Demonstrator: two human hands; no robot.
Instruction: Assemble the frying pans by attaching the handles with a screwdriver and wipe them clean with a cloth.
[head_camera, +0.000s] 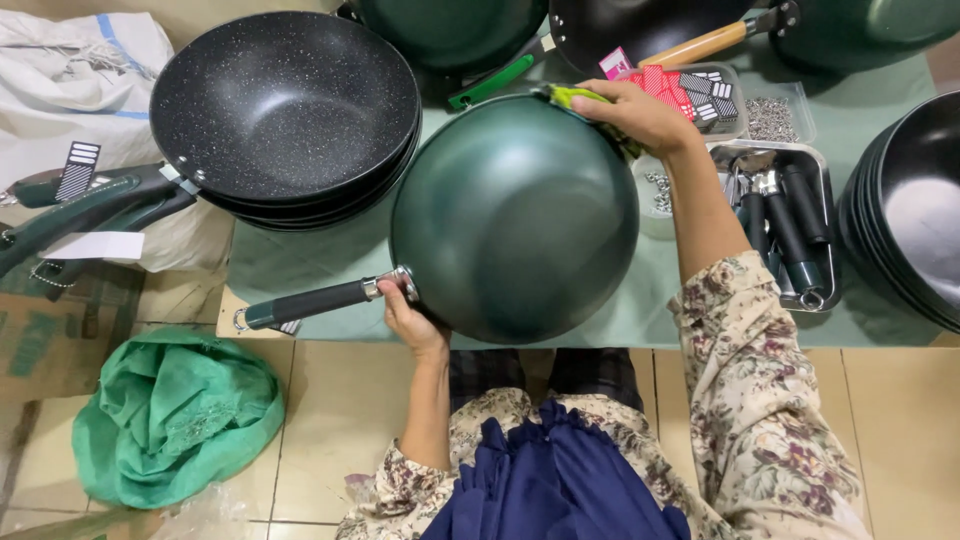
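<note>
A dark green wok (515, 215) lies upside down in front of me, its rounded bottom facing up and its dark handle (305, 303) pointing left. My left hand (410, 320) grips the wok's rim where the handle joins it. My right hand (635, 113) presses a yellow-green cloth (575, 96) against the wok's far rim.
A stack of black speckled woks (285, 105) sits at the left on the green-covered table (870, 120). More pans stand at the back and at the right edge (915, 210). A metal tray (822, 225) holds dark handles, next to small trays of screws and tags. A green cloth bundle (180, 415) lies on the tiled floor.
</note>
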